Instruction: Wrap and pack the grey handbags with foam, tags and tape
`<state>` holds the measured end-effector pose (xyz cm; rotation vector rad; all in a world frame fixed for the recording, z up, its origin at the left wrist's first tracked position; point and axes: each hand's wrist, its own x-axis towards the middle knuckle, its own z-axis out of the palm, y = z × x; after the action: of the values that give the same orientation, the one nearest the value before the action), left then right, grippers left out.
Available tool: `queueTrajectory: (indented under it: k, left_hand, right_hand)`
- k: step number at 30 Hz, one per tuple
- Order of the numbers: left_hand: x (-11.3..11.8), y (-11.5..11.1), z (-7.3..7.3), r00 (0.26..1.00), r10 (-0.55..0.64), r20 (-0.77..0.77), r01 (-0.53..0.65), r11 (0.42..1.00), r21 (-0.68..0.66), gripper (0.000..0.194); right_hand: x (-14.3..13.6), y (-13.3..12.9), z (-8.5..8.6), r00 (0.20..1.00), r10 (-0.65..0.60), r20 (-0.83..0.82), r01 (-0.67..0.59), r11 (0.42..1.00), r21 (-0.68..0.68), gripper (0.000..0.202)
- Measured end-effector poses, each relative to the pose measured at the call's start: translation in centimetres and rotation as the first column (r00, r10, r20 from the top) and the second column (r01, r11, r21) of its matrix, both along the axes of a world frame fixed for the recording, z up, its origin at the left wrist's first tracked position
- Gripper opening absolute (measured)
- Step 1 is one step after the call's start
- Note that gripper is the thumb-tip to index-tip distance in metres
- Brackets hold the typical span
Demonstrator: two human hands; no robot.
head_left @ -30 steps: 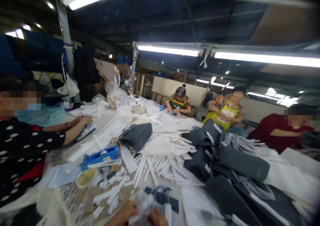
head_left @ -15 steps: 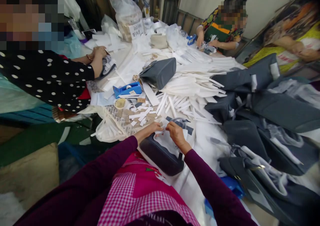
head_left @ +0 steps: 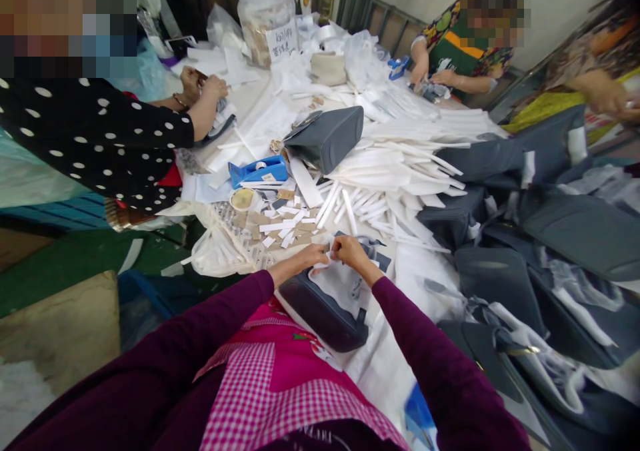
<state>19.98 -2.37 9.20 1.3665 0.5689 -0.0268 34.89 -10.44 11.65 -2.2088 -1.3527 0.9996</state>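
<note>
A dark grey handbag (head_left: 323, 310) lies on its side at the table's near edge, against my apron. A thin white wrapping sheet (head_left: 340, 286) covers its upper face. My left hand (head_left: 311, 258) pinches the sheet at the bag's far left side. Close beside it, my right hand (head_left: 351, 251) has its fingers closed on the sheet too; the fingertips of both hands almost meet. Grey strap pieces (head_left: 383, 262) show just beyond my right hand. What exactly lies between the fingertips is small and partly hidden.
White paper strips and rolls cover the table beyond, around another grey handbag (head_left: 327, 138). A blue tape dispenser (head_left: 260, 171) and a tape roll (head_left: 242, 199) sit ahead-left. Several grey bags (head_left: 575, 231) pile up at right. Co-workers handle items at left, far right and the back.
My right hand has come slightly up and left, nearer my left hand, and more of the white sheet shows. The view has shifted a little. The co-worker at left has raised a hand.
</note>
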Motion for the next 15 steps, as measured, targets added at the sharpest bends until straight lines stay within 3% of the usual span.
queueTrajectory:
  k: [7, 15]
  left_hand:
    - [0.5, 0.2, -0.9, 0.998, 0.001, -0.069, 0.001, 1.000, 0.030, 0.024]
    - [0.6, 0.4, -1.6, 0.993, -0.007, -0.115, 0.014, 0.998, 0.061, 0.021]
  right_hand:
    - [0.0, 0.9, 0.4, 0.986, -0.087, -0.143, 0.064, 0.985, -0.159, 0.025]
    - [0.8, 2.0, 1.2, 0.970, 0.010, -0.241, -0.069, 0.970, -0.235, 0.021]
